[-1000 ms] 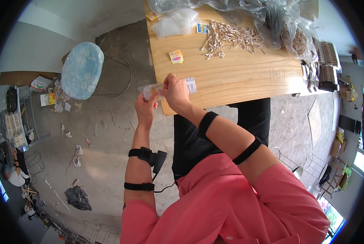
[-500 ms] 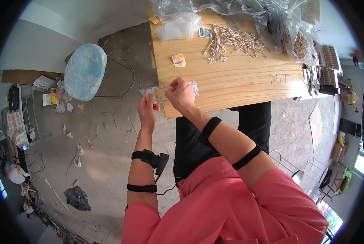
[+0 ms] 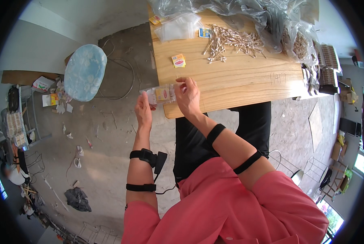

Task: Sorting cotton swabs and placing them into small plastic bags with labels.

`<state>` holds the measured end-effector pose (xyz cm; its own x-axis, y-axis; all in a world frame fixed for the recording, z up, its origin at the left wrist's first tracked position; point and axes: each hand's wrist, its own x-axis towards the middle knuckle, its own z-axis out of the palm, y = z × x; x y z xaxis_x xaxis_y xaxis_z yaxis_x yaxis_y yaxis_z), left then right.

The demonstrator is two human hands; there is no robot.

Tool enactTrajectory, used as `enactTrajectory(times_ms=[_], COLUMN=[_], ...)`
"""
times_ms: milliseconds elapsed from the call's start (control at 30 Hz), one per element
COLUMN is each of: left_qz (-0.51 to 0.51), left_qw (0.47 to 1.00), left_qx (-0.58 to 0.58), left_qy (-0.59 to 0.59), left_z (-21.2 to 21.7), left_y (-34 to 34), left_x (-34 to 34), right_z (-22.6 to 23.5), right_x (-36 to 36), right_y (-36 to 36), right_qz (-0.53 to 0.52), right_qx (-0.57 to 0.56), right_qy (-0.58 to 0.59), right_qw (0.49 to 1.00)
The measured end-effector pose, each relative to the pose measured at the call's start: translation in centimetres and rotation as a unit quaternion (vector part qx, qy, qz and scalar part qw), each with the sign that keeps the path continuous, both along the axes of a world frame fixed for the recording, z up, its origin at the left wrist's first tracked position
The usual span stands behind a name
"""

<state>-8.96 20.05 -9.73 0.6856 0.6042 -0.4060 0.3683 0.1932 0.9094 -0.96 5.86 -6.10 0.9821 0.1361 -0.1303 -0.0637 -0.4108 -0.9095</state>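
A clear plastic bag of cotton swabs (image 3: pixel 163 94), with a small yellow and red card inside, is held level over the table's left front corner. My left hand (image 3: pixel 143 109) grips its left end, thumb on top. At the other end, the fingers of my right hand (image 3: pixel 188 94) are pinched on the bag's right edge. Farther back on the wooden table (image 3: pixel 231 81) lie small yellow cards (image 3: pixel 178 60) and a loose heap of cotton swabs (image 3: pixel 235 40).
Empty clear bags (image 3: pixel 178 27) lie at the table's back left, beside a small blue packet (image 3: pixel 205 32). Large plastic sacks (image 3: pixel 292 36) with swabs fill the back right. A stool with a pale blue seat (image 3: pixel 85 72) stands left of the table. Litter is scattered on the floor.
My right hand has slid right along the bag to its end, uncovering the card inside. My left hand has shifted slightly left and down.
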Motion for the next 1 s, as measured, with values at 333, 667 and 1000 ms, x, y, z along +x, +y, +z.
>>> enactTrajectory(times_ms=[333, 667, 1000], left_qz=[-0.046, -0.018, -0.073], left_qw=[0.986, 0.994, 0.981], left_qx=[0.159, 0.111, 0.177], left_qy=[-0.031, -0.015, -0.011], left_z=[-2.6, -2.2, -0.8], left_y=[0.5, 0.6, 0.2], left_x=[1.1, 1.2, 1.6], right_z=[-1.6, -2.0, 0.2], right_x=[-2.0, -1.2, -1.2], right_y=[2.7, 1.0, 1.0], right_qz=[0.082, 0.025, -0.019], right_qx=[0.175, 0.257, 0.196], right_qy=[-0.086, -0.063, 0.011], right_qw=[0.977, 0.964, 0.980])
